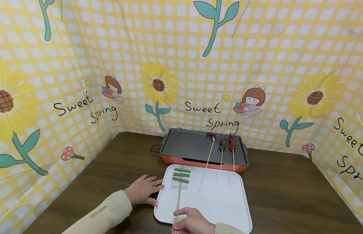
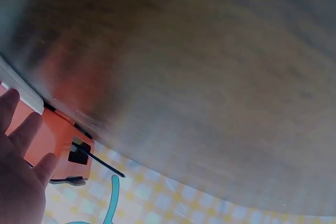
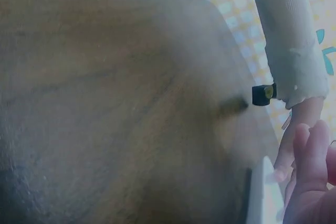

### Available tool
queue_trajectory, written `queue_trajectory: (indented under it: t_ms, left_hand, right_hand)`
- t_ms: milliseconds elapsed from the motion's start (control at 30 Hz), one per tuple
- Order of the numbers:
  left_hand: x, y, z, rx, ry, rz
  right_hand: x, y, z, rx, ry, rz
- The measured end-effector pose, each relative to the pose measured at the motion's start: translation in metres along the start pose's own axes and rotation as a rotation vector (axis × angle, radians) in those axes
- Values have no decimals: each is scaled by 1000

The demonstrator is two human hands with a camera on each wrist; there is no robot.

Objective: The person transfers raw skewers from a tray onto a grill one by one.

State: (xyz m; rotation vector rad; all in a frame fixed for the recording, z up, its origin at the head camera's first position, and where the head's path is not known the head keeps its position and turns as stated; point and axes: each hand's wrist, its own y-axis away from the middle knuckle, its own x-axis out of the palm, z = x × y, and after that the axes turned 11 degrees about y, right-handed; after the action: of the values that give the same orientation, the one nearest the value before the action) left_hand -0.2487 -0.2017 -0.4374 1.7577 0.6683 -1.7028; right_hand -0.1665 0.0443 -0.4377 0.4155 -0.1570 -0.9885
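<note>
My right hand (image 1: pixel 193 221) pinches the lower end of a wooden skewer, which carries several green bean pieces (image 1: pixel 181 175) near its tip. That skewer of green beans is over the left part of a white tray (image 1: pixel 216 201). Fingers spread, my left hand (image 1: pixel 144 191) rests by the tray's left edge, its fingertips at the rim. In the left wrist view the left hand (image 2: pixel 21 166) appears with straight fingers. Only part of the right hand (image 3: pixel 312 182) shows in the right wrist view, and the skewer cannot be made out there.
Behind the tray stands an orange grill (image 1: pixel 181 143) with a dark plate and a wire handle on its left. Across its right side lie a dark red skewer (image 1: pixel 212 136), a brown meat skewer (image 1: pixel 222 143) and a red skewer (image 1: pixel 232 143). Checkered cloth (image 1: pixel 181 48) encloses the wooden table (image 1: pixel 287 195).
</note>
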Motion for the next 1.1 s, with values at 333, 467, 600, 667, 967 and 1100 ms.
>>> queue_trajectory:
  t_ms: [333, 467, 600, 667, 967, 1100]
  left_hand:
    - [6, 0, 1, 14, -32, -18]
    - [7, 1, 0, 27, -45, -36]
    - [6, 2, -1, 24, -51, -36]
    - [5, 2, -1, 27, -59, -39]
    - [4, 0, 2, 38, -64, -43]
    - [4, 1, 2, 38, -66, -41]
  right_hand:
    - [1, 8, 15, -100, 46, -27]
    - [-2, 6, 20, -116, 23, -48]
    - [-6, 2, 23, -119, 22, -84]
    - [-8, 0, 24, -127, 26, -95]
    - [-15, -11, 30, -177, 24, -132]
    - [-20, -16, 31, -170, 34, -129]
